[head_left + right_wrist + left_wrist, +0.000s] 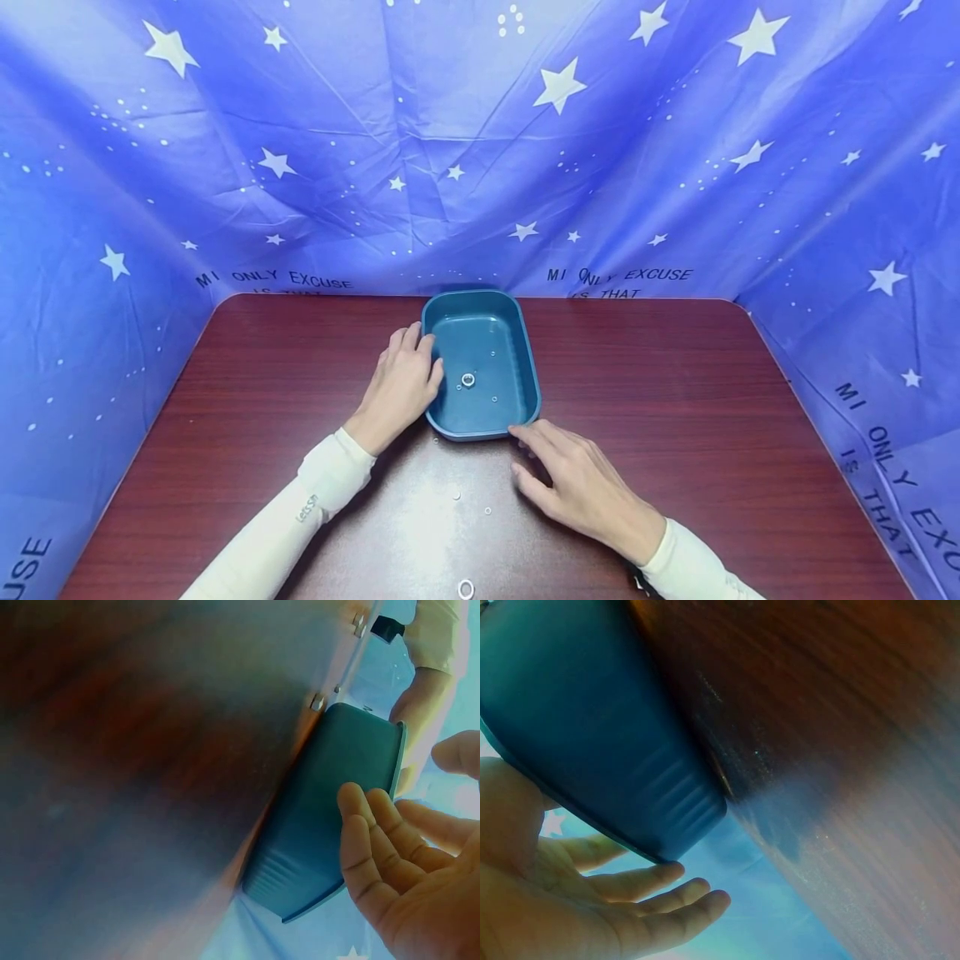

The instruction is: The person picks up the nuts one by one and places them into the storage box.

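Touching the left rim of the blue tub (pixel 468 417) with the left hand (pixel 397 379), fingers a bit apart, and its near right corner with the right hand (pixel 581 479), fingers loose and thumb held away, though hard to tell if squeezing on the left. Have the tub in the middle of the dark red table (pixel 675 400), close to the far edge, with one big shiny ring (pixel 468 385) and some tiny rings (pixel 494 399) inside it. Can also see, on the table in front of the tub, a few little pieces (pixel 457 496) and another big ring (pixel 459 589).
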Demonstrator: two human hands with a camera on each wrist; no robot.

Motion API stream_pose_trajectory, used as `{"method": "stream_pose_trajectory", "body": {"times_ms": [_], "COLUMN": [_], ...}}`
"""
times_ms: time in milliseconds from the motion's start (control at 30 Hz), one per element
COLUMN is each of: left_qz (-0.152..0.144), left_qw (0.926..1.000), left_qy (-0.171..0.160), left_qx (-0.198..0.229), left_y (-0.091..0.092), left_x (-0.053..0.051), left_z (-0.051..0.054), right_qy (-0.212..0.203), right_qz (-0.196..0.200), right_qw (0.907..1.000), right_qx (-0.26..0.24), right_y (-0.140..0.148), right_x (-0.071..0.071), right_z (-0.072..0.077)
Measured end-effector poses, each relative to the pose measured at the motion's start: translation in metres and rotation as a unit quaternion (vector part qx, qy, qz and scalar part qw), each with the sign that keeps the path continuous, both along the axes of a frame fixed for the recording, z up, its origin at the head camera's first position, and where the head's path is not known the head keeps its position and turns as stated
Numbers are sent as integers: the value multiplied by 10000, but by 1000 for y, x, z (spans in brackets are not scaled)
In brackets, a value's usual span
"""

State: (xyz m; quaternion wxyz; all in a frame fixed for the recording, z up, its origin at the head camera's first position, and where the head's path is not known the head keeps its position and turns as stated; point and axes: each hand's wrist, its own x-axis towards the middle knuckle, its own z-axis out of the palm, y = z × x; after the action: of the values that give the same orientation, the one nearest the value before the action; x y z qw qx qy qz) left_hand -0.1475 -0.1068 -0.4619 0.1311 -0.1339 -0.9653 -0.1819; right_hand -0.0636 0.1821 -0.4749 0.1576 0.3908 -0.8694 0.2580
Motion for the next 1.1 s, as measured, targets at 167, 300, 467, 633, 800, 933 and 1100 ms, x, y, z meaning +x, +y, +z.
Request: {"method": "stream_pose_trajectory", "body": {"times_ms": [167, 300, 467, 633, 800, 933, 1100], "left_qz": [1, -14, -28, -43, -48, -33, -7], "left_qw": [10000, 10000, 10000, 10000, 9999, 10000, 10000], "left_qy": [-29, -15, 26, 81, 90, 44, 26], "left_qx": [-14, -12, -10, -13, 5, -16, -50], "left_y": [0, 0, 1, 0, 0, 0, 0], "left_x": [1, 1, 1, 1, 0, 0, 0], "left_z": [0, -1, -1, -1, -1, 0, 1], "right_qy": [209, 395, 250, 121, 164, 173, 260], "right_qz": [192, 377, 342, 253, 301, 442, 647], "right_qw": [9996, 9983, 9991, 9995, 9991, 9983, 9962], "right_qx": [-95, -217, -5, 155, 248, 339, 515], "right_y": [0, -1, -2, -1, -2, -4, -9], "right_x": [1, 0, 1, 3, 3, 3, 5], "right_z": [0, 0, 1, 1, 2, 4, 4]}}
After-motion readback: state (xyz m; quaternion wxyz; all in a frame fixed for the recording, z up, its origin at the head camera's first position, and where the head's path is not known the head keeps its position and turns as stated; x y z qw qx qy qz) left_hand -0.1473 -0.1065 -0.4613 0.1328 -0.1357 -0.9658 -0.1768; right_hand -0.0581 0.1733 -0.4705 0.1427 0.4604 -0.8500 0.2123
